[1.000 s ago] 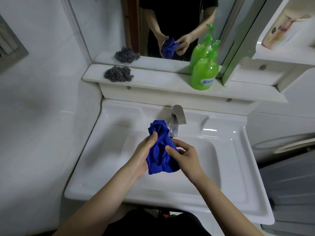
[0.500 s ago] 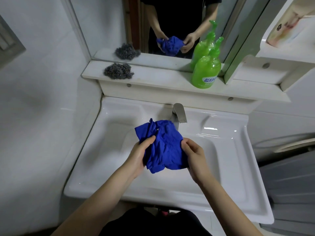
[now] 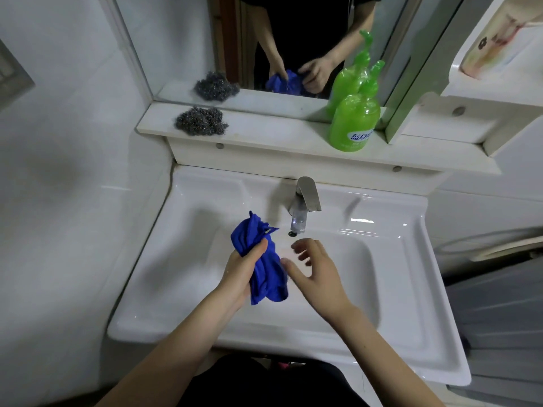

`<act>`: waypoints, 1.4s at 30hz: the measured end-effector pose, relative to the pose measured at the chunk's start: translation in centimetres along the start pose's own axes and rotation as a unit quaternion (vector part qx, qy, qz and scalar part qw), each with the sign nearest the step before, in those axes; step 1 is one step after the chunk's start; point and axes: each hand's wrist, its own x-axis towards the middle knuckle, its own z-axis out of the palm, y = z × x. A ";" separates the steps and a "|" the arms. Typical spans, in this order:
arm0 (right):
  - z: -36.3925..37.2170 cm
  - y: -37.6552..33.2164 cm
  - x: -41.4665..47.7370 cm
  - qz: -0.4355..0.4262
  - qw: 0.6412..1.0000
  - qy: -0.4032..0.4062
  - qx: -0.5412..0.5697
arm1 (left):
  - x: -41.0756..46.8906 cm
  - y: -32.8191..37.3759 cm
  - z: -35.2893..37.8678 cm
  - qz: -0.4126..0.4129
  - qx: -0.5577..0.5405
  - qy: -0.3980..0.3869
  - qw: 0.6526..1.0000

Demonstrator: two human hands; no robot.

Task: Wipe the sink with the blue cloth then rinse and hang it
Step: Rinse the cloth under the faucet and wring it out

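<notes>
Left hand [image 3: 245,268] grips bunched blue cloth [image 3: 261,259]; glossy sink [image 3: 411,289].

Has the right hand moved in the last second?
Yes: the right hand let go of the blue cloth and opened, fingertips edging toward the faucet spout.

Both bare forearms come in from the bottom edge, the left from 7 o'clock and the right from 5 o'clock. The left hand [image 3: 245,273] is fisted round a bunched blue cloth [image 3: 249,233], thumb across the front. At its 3 o'clock, the right hand [image 3: 318,274] hovers just beside it, fingers spread, loosely bent, holding nothing.
</notes>
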 end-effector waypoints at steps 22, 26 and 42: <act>1.1 0.8 2.3 0.236 0.760 -0.024 0.605 | -0.4 2.0 -2.2 0.004 -0.079 0.030 0.996; 0.6 1.0 2.7 0.258 0.775 0.012 0.576 | -0.4 1.2 -4.1 0.023 -0.042 0.037 0.998; 1.7 2.3 2.3 0.270 0.750 0.005 0.603 | 1.3 -4.4 -9.5 -0.049 -0.004 0.114 0.992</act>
